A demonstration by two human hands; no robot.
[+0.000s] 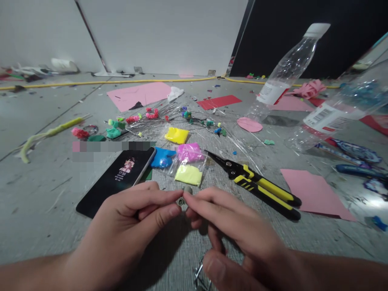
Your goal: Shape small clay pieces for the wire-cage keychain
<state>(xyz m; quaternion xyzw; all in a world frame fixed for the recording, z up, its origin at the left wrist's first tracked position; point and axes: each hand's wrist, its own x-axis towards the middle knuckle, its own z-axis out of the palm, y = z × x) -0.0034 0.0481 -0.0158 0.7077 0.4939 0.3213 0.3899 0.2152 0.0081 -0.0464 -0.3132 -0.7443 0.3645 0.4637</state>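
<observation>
small grey piece [181, 201] just below frame centre. left hand [127, 218] pinches it, nearly closed; right hand [242, 226] half open, thumb apart, fingertips alongside. light, even pressure seems best.

We see a pale wall [160, 36] beside a black panel [273, 32], both rising behind a grey, seamed floor [45, 226].

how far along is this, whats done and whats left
Looks done: a teal piece and a red piece lie shaped farther back. In hand: the left hand and right hand pinch a small greyish piece, its shape partly hidden. Left: that piece is not set down, and the yellow packet, blue packet, pink packet and pale yellow packet look filled; whether all are needed is unclear.
</observation>
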